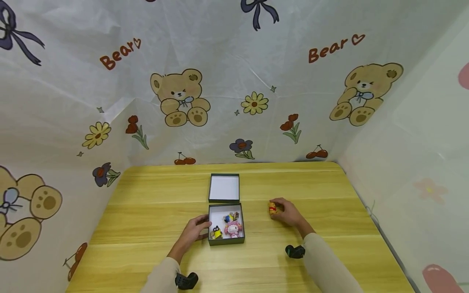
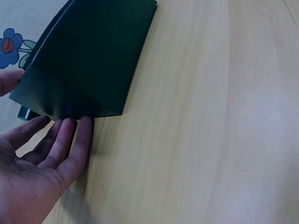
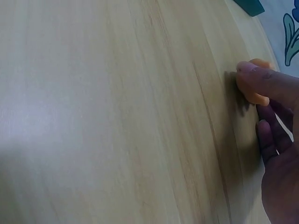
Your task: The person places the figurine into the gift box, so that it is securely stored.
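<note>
A dark green open box [image 1: 227, 241] with a white inside stands in the middle of the table. My left hand [image 1: 193, 231] holds it at its left side; in the left wrist view the thumb is by the upper rim and the fingertips touch the wall's lower edge. Inside lie a pink-and-white figurine [image 1: 233, 229], a small yellow-and-black figurine [image 1: 216, 232] and a blue-and-yellow figurine [image 1: 229, 218]. To the right of the box, my right hand [image 1: 287, 212] pinches a small orange bear figurine with a red top [image 1: 272, 208] at the table's surface. Fingers partly cover it.
Right behind the box lies its lid [image 1: 224, 188], white inside up. All stand on a yellow wood-grain table [image 1: 157, 203]. A printed cloth [image 1: 227, 138] hangs along the back edge, and a pale wall [image 1: 414, 154] rises on the right.
</note>
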Tool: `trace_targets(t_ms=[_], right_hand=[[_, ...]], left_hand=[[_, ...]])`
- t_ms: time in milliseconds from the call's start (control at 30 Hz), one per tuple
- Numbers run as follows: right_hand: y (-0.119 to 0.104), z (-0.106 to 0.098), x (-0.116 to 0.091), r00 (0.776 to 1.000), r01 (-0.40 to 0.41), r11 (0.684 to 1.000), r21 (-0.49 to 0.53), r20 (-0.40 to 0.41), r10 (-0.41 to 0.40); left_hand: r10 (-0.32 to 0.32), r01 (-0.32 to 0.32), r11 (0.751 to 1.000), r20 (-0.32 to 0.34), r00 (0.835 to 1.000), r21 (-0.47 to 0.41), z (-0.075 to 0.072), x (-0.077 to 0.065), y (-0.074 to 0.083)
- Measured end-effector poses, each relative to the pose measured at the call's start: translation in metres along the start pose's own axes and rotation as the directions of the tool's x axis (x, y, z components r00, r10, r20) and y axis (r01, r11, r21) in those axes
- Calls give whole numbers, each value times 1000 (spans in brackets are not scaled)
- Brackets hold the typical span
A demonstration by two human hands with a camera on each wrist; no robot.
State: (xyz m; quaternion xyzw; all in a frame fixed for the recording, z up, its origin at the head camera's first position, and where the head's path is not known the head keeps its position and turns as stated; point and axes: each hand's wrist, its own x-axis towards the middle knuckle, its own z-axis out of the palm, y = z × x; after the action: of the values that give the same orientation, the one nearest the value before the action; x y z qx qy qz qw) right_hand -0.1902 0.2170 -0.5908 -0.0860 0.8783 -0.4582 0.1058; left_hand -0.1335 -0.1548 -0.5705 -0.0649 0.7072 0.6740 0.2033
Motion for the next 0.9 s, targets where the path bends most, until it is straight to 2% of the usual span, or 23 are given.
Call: trace_targets(t_ms=[67, 167, 300, 433, 900], right_hand=[[-2, -1, 0, 1000, -17, 1000, 19, -5, 18], [-3, -1, 0, 999, -31, 999, 41, -12, 31], [-3, 1, -1, 998, -56, 995, 78, -20, 58], [-2, 2, -1, 997, -75, 992, 102, -30, 78], [-4, 9, -3, 993, -77, 993, 94, -78, 85]], left_hand=[[-3, 3, 1000, 6, 1000, -2, 2, -6, 8], [-5, 5, 1000, 6, 1000, 2, 2, -6, 9], [-3, 3, 1000, 0, 1000, 5, -1, 4, -5], [0, 0, 1000, -8, 1000, 1, -2, 7, -10], [-5, 5, 1000, -23, 1000, -11, -1, 6, -10]])
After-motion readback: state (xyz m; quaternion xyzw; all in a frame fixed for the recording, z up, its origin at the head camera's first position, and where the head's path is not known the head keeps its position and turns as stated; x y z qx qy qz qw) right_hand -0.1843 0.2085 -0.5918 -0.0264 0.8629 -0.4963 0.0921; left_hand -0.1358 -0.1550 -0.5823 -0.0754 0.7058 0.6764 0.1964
